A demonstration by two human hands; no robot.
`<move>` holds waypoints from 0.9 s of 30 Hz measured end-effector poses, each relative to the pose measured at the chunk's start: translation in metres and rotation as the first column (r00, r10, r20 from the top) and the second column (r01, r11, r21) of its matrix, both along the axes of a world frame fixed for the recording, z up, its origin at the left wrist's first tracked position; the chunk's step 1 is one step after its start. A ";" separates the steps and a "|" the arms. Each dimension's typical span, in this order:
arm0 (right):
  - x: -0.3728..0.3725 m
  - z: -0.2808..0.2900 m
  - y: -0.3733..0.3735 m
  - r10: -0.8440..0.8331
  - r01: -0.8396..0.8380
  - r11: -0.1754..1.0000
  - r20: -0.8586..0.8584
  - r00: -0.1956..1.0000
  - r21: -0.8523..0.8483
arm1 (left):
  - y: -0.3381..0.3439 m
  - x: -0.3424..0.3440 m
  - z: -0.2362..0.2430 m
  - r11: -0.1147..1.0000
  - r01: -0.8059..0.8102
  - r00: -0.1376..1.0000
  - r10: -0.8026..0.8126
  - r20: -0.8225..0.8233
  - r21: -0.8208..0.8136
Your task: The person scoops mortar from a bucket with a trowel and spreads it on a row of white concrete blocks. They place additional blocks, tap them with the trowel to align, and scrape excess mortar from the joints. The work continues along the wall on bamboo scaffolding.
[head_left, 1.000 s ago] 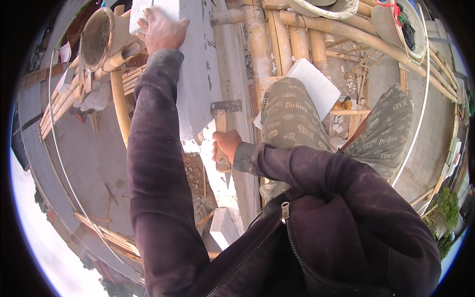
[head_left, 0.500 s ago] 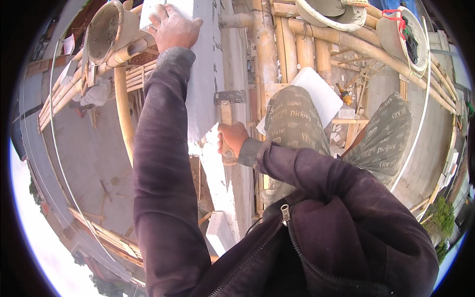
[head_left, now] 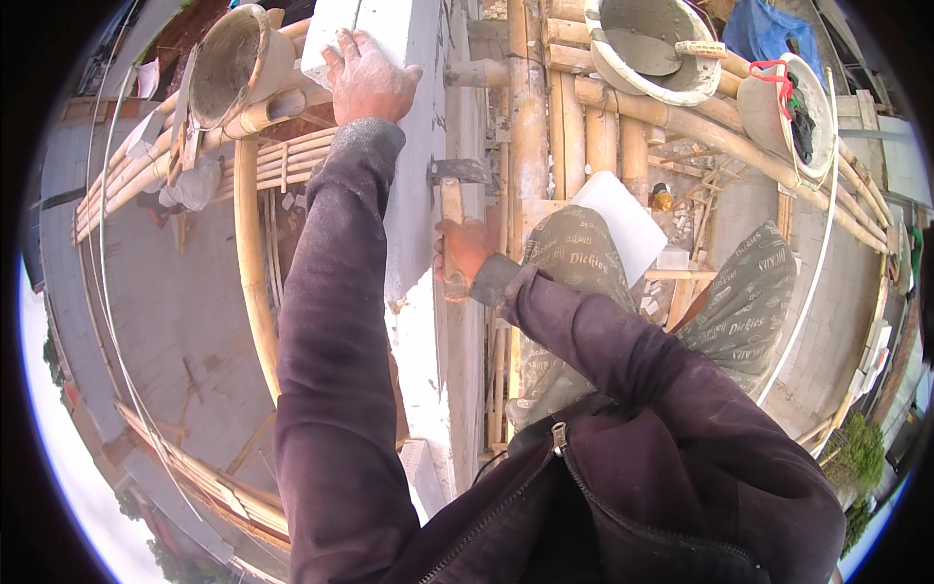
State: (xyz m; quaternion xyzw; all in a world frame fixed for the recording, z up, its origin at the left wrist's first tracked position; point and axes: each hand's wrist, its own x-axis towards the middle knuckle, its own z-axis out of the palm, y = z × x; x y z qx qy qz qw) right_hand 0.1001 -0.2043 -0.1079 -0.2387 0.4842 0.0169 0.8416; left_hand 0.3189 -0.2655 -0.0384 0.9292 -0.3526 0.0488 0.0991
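Observation:
My left hand [head_left: 372,86] lies with fingers stretched over the near end of a white block [head_left: 362,27] at the far end of the narrow wall [head_left: 413,195]. Its thumb sticks out to the right. My right hand [head_left: 468,255] is wrapped round the wooden handle of a hammer [head_left: 461,172], held upright in the picture beside the wall's right side. The hammer's dark head points away from me, apart from the white block. Mortar and dust whiten the back of my left hand and the cuff.
Bamboo scaffolding poles [head_left: 530,107] run along the right of the wall. A mortar bucket [head_left: 229,68] stands far left, a second mortar tub [head_left: 654,47] far right, and a white bucket [head_left: 793,112] with a red handle beyond it. A white slab [head_left: 623,226] lies by my knee. The ground is far below.
The view has shifted, so the wall and buckets sit lower and farther right. My left hand still rests on the white block; my right hand still grips the hammer.

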 end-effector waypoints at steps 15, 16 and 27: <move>0.044 0.015 -0.060 0.065 -0.049 0.983 0.084 0.994 -0.178 | 0.009 -0.001 0.022 0.991 -0.058 0.998 0.054 0.031 0.117; 0.049 0.017 -0.068 0.027 -0.008 0.981 0.094 0.995 -0.194 | 0.010 -0.001 0.020 0.995 -0.061 0.997 0.056 0.058 0.075; 0.113 0.039 -0.136 0.019 0.047 0.933 0.180 0.983 -0.356 | 0.008 -0.003 0.025 0.993 -0.084 0.996 0.083 0.027 0.079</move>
